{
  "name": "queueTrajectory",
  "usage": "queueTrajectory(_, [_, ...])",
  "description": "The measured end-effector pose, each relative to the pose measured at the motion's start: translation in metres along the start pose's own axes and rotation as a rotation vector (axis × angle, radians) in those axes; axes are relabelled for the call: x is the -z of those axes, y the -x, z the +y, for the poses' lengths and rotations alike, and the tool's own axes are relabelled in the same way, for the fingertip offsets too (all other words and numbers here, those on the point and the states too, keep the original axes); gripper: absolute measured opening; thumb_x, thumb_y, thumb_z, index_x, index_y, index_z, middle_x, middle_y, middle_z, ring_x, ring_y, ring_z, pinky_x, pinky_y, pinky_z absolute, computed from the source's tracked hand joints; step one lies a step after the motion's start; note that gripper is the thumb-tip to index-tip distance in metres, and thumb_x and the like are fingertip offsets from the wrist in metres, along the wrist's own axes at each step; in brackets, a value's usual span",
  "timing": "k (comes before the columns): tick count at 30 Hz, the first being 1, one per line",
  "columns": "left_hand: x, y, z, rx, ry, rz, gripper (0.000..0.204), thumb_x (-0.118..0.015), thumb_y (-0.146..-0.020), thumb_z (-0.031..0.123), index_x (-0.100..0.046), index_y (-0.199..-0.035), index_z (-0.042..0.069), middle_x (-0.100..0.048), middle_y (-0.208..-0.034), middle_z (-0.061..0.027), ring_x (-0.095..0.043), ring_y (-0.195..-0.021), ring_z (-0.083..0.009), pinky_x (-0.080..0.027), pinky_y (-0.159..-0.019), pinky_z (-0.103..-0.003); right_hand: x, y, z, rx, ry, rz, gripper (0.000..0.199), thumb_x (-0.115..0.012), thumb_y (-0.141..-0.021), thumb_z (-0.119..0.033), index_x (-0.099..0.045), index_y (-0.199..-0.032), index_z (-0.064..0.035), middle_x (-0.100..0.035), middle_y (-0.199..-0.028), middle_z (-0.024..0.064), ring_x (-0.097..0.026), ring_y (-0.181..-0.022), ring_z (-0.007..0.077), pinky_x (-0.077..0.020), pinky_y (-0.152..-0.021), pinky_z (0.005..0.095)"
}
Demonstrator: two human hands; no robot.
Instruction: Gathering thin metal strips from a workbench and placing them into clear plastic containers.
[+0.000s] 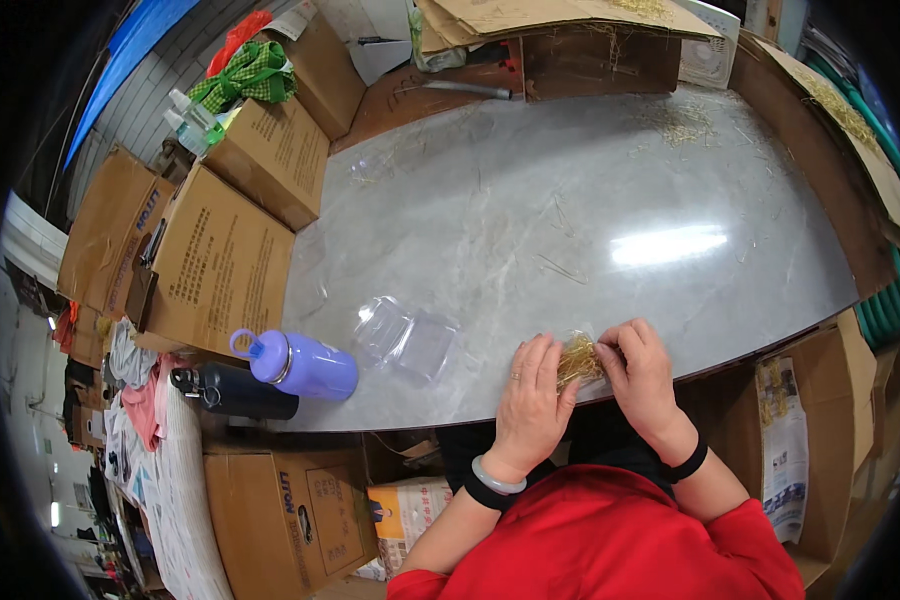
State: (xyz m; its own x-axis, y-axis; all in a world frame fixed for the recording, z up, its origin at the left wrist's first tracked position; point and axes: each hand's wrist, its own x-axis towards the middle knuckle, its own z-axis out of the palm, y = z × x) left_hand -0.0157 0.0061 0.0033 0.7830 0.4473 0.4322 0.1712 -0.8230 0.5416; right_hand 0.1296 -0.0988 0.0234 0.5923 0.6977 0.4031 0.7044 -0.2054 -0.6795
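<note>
At the front edge of the grey tabletop, a small clump of thin golden strands lies between my two hands, with some clear plastic around it. My left hand presses along the clump's left side, thumb near its lower edge and the other fingers fairly straight. My right hand pinches the clump's right edge between thumb and fingers. Whether the strands sit inside the plastic or on it I cannot tell. Left of my hands, several clear plastic packs lie flat and overlapping on the table.
A purple bottle and a black bottle lie at the table's front left. Cardboard boxes line the left side. Cardboard trays with golden strands stand at the back and along the right edge. Loose strands are scattered on the tabletop.
</note>
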Motion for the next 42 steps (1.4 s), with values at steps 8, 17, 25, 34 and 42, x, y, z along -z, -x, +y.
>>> queueTrajectory(8, [0.002,-0.001,-0.005,-0.037,0.023,0.018,0.053,-0.062,-0.099,0.020,-0.045,-0.142,-0.004,-0.046,-0.145,-0.0226,-0.044,-0.136,-0.0433,-0.040,-0.111,-0.048,0.010,-0.009,0.000,-0.104,-0.050,-0.092,0.009,-0.066,-0.092,-0.009,-0.061,-0.091,-0.0011,-0.060,-0.087,0.0163,-0.060,-0.080,0.0368,-0.0482,-0.070,0.0441])
queueTrajectory(17, [0.003,-0.002,-0.005,-0.041,0.030,0.007,0.054,-0.063,-0.097,0.020,-0.045,-0.142,-0.004,-0.047,-0.143,-0.0224,-0.045,-0.134,-0.0435,-0.041,-0.111,-0.047,0.030,-0.017,0.000,-0.166,-0.042,-0.285,0.018,-0.064,-0.096,-0.014,-0.060,-0.090,0.0016,-0.062,-0.087,0.0180,-0.061,-0.078,0.0377,-0.0489,-0.070,0.0432])
queueTrajectory(25, [0.005,-0.003,-0.004,-0.029,0.057,0.004,0.054,-0.064,-0.097,0.021,-0.046,-0.141,-0.002,-0.047,-0.141,-0.0215,-0.046,-0.131,-0.0434,-0.040,-0.111,-0.049,0.035,-0.020,0.005,-0.330,-0.229,-0.390,0.022,-0.062,-0.098,-0.018,-0.059,-0.089,0.0020,-0.061,-0.083,0.0189,-0.059,-0.075,0.0349,-0.0475,-0.070,0.0415])
queueTrajectory(34, [0.003,-0.003,-0.004,0.024,0.043,-0.003,0.048,-0.067,-0.094,0.019,-0.049,-0.134,-0.001,-0.045,-0.141,-0.0221,-0.047,-0.127,-0.0453,-0.043,-0.106,-0.050,0.018,-0.012,-0.016,0.129,0.209,-0.206,0.008,-0.066,-0.090,-0.011,-0.062,-0.087,-0.0047,-0.059,-0.084,0.0128,-0.062,-0.076,0.0349,-0.0499,-0.064,0.0444])
queueTrajectory(42, [0.000,-0.002,-0.005,-0.064,0.007,0.052,0.051,-0.070,-0.091,0.015,-0.050,-0.135,0.000,-0.047,-0.132,-0.0211,-0.047,-0.126,-0.0426,-0.043,-0.104,-0.049,0.012,-0.027,-0.019,0.060,0.075,-0.117,0.007,-0.068,-0.090,-0.013,-0.068,-0.092,-0.0062,-0.060,-0.085,0.0119,-0.063,-0.073,0.0332,-0.0511,-0.065,0.0428])
